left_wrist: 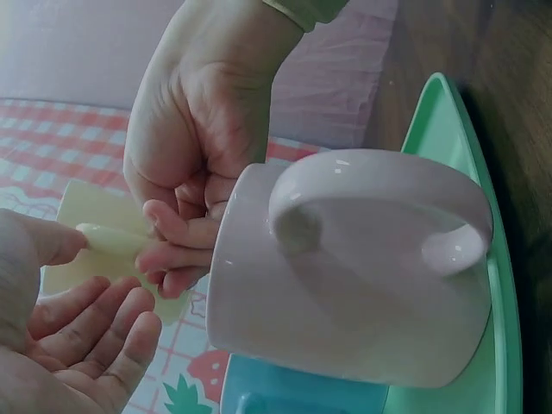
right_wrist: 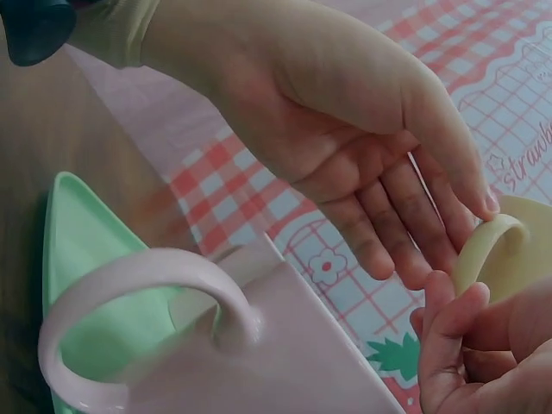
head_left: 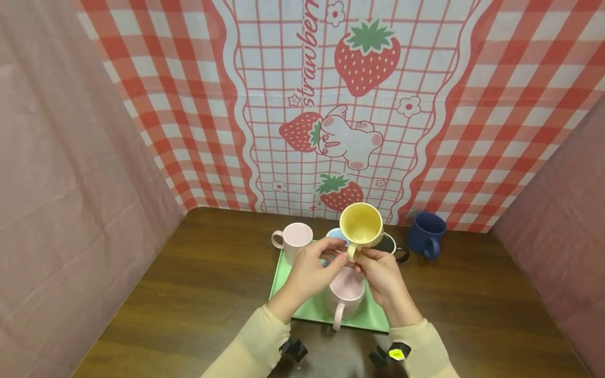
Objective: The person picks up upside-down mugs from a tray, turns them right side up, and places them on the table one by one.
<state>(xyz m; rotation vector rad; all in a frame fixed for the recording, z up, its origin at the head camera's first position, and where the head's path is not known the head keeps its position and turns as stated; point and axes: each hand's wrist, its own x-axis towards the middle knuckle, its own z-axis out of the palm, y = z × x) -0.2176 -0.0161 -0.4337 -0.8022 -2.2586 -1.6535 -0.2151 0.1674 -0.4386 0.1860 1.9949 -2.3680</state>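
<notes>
Pinching the yellow mug [head_left: 361,223] by its handle, the curled fingers of the right hand [head_left: 383,273] seem to bear its weight. The left hand [head_left: 312,265] touches that handle with its thumb, other fingers loosely extended, perhaps to steady it. The handle points toward the lower edge of the head frame, probably within easy reach of both hands. The mug hangs right of centre, above the green tray [head_left: 312,310], apparently clear of the pink mug [head_left: 345,302] below. At the right, the navy mug [head_left: 425,236] stands off the tray.

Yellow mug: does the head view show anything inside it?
No, the yellow mug's mouth faces the head camera, and only its bare yellow inside shows.
</notes>
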